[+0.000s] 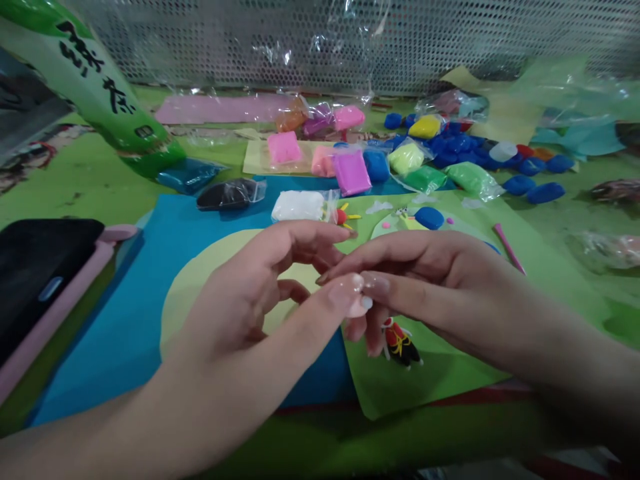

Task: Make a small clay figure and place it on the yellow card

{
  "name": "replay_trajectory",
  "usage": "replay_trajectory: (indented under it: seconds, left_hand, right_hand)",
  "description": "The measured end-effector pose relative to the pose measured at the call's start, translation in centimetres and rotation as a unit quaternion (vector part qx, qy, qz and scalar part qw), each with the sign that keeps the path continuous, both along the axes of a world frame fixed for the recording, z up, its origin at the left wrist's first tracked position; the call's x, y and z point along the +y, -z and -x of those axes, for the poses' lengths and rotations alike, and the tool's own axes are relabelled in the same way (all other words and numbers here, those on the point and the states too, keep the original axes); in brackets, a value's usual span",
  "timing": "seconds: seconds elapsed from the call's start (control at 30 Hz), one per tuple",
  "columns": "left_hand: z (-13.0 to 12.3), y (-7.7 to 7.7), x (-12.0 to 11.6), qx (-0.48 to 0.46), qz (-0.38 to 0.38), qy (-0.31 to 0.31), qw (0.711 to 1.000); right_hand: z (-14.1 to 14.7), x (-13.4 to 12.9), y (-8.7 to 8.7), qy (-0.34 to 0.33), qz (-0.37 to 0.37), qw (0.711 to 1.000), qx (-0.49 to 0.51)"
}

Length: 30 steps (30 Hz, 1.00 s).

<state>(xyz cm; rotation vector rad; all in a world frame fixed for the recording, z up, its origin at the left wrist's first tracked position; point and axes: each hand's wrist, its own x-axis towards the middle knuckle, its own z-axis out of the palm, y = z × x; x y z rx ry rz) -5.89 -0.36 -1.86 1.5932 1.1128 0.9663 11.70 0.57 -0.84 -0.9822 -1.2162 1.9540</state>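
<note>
Hands (235,300) half-curled, thumbs meeting at white bit (367,303), grip unclear; green table (75,167), perforated panel (240,60) behind.

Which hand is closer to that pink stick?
The right. The right hand is just on the near side of the pink stick; the left hand is farther off, to the stick's left.

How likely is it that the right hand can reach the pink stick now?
Probably yes: the pink stick lies just beyond the right hand, nothing seen on top, though this hand is busy at the left thumb.
</note>
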Motion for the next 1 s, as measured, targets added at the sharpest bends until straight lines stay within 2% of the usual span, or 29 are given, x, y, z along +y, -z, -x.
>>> replay_trajectory:
  seconds: [0.1, 0.23, 0.37, 0.47, 0.53, 0.63, 0.7, 0.73, 0.87, 1.0]
  left_hand:
    - [0.0, 0.0, 0.0, -0.017, 0.014, 0.004, 1.0]
    - [0.0, 0.2, 0.2, 0.01, 0.014, 0.015, 1.0]
    - [0.2, 0.2, 0.3, 0.011, -0.011, 0.001, 1.0]
    - [0.6, 0.1, 0.3, 0.062, -0.045, -0.001, 0.997]
    - [1.0, 0.0, 0.2, 0.137, -0.119, 0.0, 0.983]
    - [1.4, 0.0, 0.1, 0.261, -0.288, 0.0, 0.921]
    - [1.7, 0.3, 0.1, 0.292, -0.349, -0.005, 0.89]
    - [1.8, 0.4, 0.1, 0.293, -0.359, -0.008, 0.886]
    - [2.1, 0.5, 0.3, 0.294, -0.358, 0.049, 0.885]
    - [1.9, 0.2, 0.6, 0.288, -0.336, 0.057, 0.895]
  right_hand:
    - [0.1, 0.1, -0.1, -0.005, -0.004, 1.0, 0.002]
    - [-0.1, 0.1, 0.0, -0.013, -0.015, 1.0, -0.017]
    - [-0.3, 0.0, 0.3, -0.023, -0.008, 1.0, -0.003]
    - [-0.5, 0.0, 0.3, -0.014, -0.007, 1.0, -0.022]
    - [-0.6, 0.0, 0.3, -0.01, -0.009, 1.0, -0.027]
    - [-0.7, 0.0, 0.2, -0.024, -0.018, 0.999, -0.015]
    - [-0.8, -0.1, 0.1, -0.032, -0.016, 0.999, -0.006]
    - [-0.8, -0.2, 0.1, -0.033, -0.013, 0.999, 0.0]
    - [-1.0, -0.3, 0.2, -0.031, -0.016, 0.999, 0.001]
    - [-1.0, -0.1, 0.1, -0.033, -0.019, 0.999, -0.018]
